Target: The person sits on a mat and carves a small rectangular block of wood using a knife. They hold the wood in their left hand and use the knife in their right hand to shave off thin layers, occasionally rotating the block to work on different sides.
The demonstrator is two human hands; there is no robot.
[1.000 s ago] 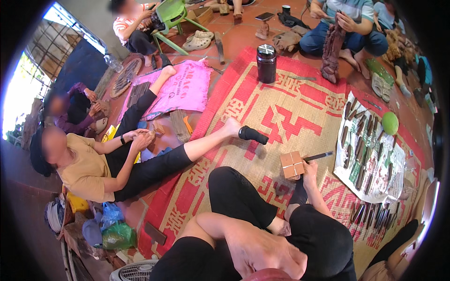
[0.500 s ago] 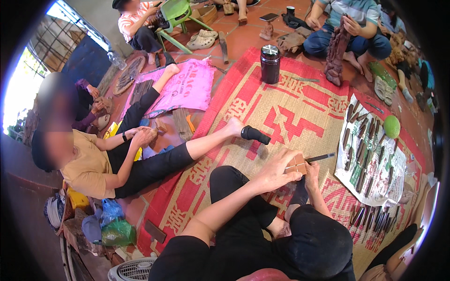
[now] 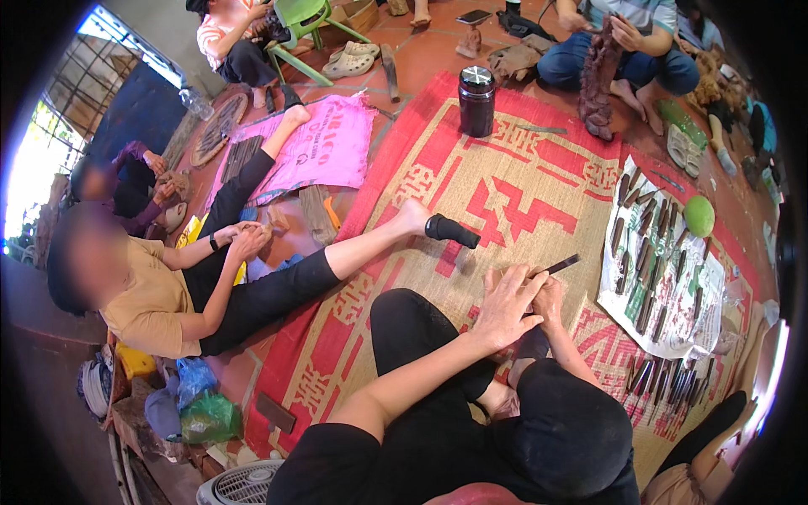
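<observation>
Dark flat tool (image 3: 566, 263) sticks out from the top of my right hand (image 3: 550, 298), its free end slanting up and to the right over the red-and-straw mat (image 3: 454, 202). The fingers of that hand are curled round the tool's near end. My left hand (image 3: 507, 305) sits right against the right one, back upward, fingers spread and a little bent, thumb reaching across; I cannot tell what it grips, since its palm is hidden from me. Right of my hands, a white sheet (image 3: 709, 295) carries many slim dark tools (image 3: 643, 254), with a round green fruit (image 3: 699, 217) by its edge. Another row of tools (image 3: 656, 379) lies on the mat nearer me.
</observation>
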